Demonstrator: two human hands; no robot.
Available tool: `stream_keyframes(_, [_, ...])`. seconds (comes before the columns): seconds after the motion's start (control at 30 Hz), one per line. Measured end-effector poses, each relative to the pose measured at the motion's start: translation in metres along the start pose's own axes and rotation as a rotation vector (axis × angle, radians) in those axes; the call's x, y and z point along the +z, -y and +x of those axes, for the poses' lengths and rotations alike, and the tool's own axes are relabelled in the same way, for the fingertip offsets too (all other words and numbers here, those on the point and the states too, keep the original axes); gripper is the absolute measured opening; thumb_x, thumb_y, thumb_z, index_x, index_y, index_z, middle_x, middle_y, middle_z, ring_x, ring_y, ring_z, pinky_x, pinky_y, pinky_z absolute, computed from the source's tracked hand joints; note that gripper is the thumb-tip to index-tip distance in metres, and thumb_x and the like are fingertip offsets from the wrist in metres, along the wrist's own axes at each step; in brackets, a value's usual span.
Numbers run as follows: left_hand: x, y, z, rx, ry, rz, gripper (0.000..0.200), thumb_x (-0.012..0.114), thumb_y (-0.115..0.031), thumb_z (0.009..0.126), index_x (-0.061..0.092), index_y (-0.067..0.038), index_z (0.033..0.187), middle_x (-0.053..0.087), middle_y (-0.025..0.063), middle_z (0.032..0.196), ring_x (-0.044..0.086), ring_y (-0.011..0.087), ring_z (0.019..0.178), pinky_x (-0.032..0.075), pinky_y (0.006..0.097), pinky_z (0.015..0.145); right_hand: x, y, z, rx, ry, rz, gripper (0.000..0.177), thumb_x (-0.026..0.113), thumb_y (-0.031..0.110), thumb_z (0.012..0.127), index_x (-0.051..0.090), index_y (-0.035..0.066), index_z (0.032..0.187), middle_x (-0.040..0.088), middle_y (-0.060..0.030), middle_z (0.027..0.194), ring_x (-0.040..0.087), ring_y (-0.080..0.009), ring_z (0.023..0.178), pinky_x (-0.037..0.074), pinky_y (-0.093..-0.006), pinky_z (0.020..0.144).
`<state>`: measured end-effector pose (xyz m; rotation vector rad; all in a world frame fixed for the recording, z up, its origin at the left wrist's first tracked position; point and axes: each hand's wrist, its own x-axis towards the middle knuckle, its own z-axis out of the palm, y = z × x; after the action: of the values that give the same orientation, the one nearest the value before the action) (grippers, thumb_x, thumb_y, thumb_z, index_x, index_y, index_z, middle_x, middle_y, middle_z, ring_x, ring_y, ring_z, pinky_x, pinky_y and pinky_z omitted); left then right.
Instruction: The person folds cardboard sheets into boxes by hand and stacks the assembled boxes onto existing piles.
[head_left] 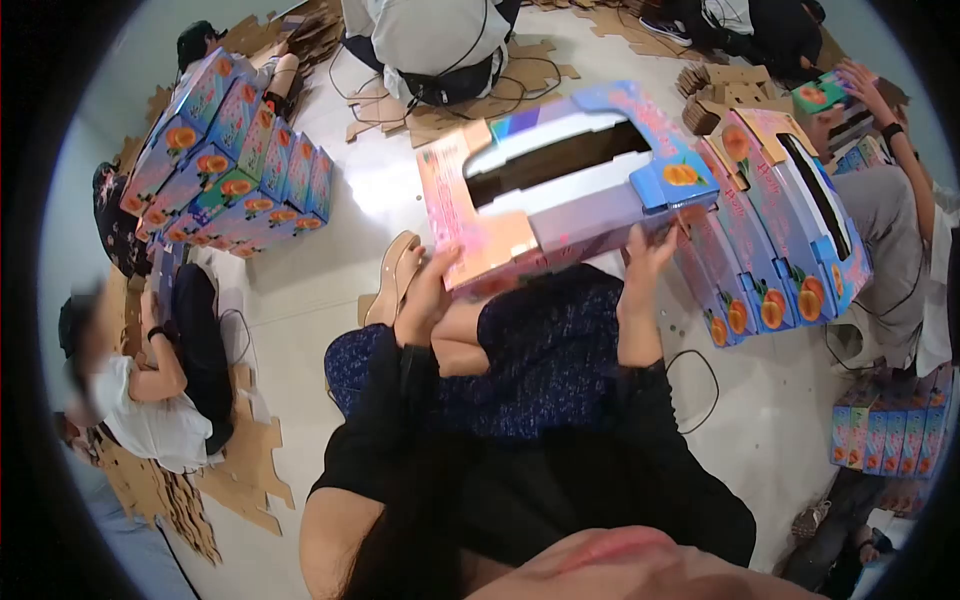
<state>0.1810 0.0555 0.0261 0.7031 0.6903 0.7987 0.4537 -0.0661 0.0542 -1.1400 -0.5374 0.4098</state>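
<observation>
Left hand (430,290) clamps the pink near corner of the printed box (560,190), thumb over the flap and fingers under. Right hand (650,255) is pressed up against the box's lower right edge by the blue end. Can't tell how far those fingers wrap round.

Head view:
- Box sits at centre frame, tilted, over the person's lap (540,350), which is in dark patterned fabric. The long slot in its top is open and dark inside.
- Row of finished boxes (780,230) at 3 o'clock stands just beside the held box, at the right hand's side.
- Bigger stack of boxes (235,165) is at 10 o'clock, well apart.
- Small row of boxes (890,420) is at 4 o'clock.
- Flat cardboard blanks (240,470) lie on the floor at 8 o'clock, with more at 12.
- Other people:
  - One seated at 12 o'clock (430,40).
  - One at 8 o'clock (150,400).
  - One at 2 o'clock, whose hand holds a small green box (820,95).
- Black cable (700,390) loops on the floor at 4 o'clock.

Step, by my read: box assembly, mid-fold, with the body formed and the end flaps being squared up. The next move likely calls for keeping the pink corner pinned with the left hand while the right tucks the blue end flap in. Both sides need even pressure so the panels don't buckle.
</observation>
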Motion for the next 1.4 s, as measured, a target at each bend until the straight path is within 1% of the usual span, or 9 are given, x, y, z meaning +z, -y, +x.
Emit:
stream_keyframes(0.1, [0.01,-0.026,0.073,0.135,0.097,0.093,0.058,0.065,-0.013,0.09,0.044,-0.001,0.143,0.06,0.0138,0.129,0.059,0.0214,0.121,0.047,0.0352,0.104,-0.001,0.005,0.057,0.313,-0.085,0.325,0.084,0.065,0.041,0.095,0.017,0.008,0.155,0.036,-0.0114,0.151,0.034,-0.0266,0.141,0.03,-0.0472,0.113])
stream_keyframes(0.23, [0.024,-0.047,0.16,0.272,0.221,0.204,0.057,0.066,-0.013,0.092,0.044,0.0,0.143,0.059,0.012,0.132,0.058,0.0192,0.121,0.043,0.0316,0.106,-0.02,-0.02,0.105,0.24,-0.182,0.015,0.073,0.065,0.037,0.095,0.026,0.01,0.151,0.048,-0.0118,0.141,0.046,-0.0258,0.131,0.034,-0.0398,0.11])
stream_keyframes(0.5, [-0.031,0.014,0.258,0.331,-0.075,0.484,0.072,0.066,-0.02,0.093,0.029,0.003,0.151,0.042,0.0169,0.15,0.041,0.0232,0.138,0.032,0.0327,0.112,-0.069,-0.12,0.122,-0.216,0.009,-0.5,0.06,0.081,0.024,0.081,0.054,0.0,0.13,0.054,-0.0185,0.132,0.05,-0.0303,0.126,0.041,-0.0411,0.104])
stream_keyframes(0.6, [-0.031,0.021,0.254,0.276,-0.155,0.414,0.08,0.062,-0.029,0.093,0.021,0.004,0.154,0.026,0.0212,0.16,0.026,0.0279,0.148,0.022,0.0349,0.119,-0.04,-0.083,0.151,-0.359,-0.01,-0.805,0.055,0.076,0.026,0.086,0.055,-0.001,0.129,0.057,-0.0199,0.127,0.056,-0.0336,0.119,0.044,-0.0422,0.101])
stream_keyframes(0.77, [-0.021,0.013,0.281,0.433,-0.115,0.342,0.082,0.063,-0.035,0.095,0.021,0.005,0.154,0.038,0.0185,0.15,0.037,0.0236,0.138,0.027,0.0329,0.115,-0.026,-0.131,0.23,-0.362,0.063,-1.063,0.068,0.071,0.045,0.086,0.053,0.006,0.139,0.053,-0.0261,0.131,0.051,-0.0429,0.123,0.041,-0.0471,0.104])
stream_keyframes(0.83, [-0.008,0.008,0.281,0.473,-0.114,0.355,0.084,0.064,-0.037,0.095,0.021,0.005,0.153,0.041,0.0172,0.146,0.04,0.0218,0.134,0.029,0.0318,0.113,-0.017,-0.149,0.231,-0.148,0.027,-1.062,0.07,0.069,0.048,0.087,0.051,0.009,0.142,0.053,-0.027,0.132,0.05,-0.044,0.124,0.04,-0.0478,0.104])
stream_keyframes(1.0, [0.009,0.007,0.275,0.511,-0.212,0.479,0.07,0.071,-0.037,0.092,0.042,0.006,0.138,0.055,0.0154,0.127,0.051,0.0204,0.12,0.04,0.0317,0.103,-0.038,-0.171,0.23,-0.196,-0.123,-0.826,0.07,0.072,0.043,0.086,0.053,0.002,0.139,0.055,-0.0297,0.133,0.053,-0.0406,0.123,0.041,-0.044,0.105])
stream_keyframes(1.2, [0.012,0.009,0.234,0.359,-0.333,0.736,0.072,0.083,-0.046,0.078,0.056,0.011,0.114,0.062,0.0175,0.116,0.06,0.0234,0.109,0.05,0.0349,0.09,-0.068,-0.164,0.226,0.111,-0.14,-0.191,0.058,0.074,0.021,0.088,0.052,0.0,0.138,0.051,-0.0148,0.139,0.049,-0.0232,0.126,0.039,-0.0347,0.106])
stream_keyframes(1.4, [-0.04,0.042,0.278,0.205,-0.176,0.62,0.077,0.066,-0.059,0.084,0.052,0.0,0.132,0.064,0.0208,0.117,0.064,0.0305,0.107,0.051,0.037,0.091,-0.054,-0.143,0.205,0.281,-0.108,-0.081,0.064,0.077,0.031,0.085,0.051,0.0,0.134,0.058,-0.0105,0.127,0.054,-0.0201,0.117,0.045,-0.0338,0.096])
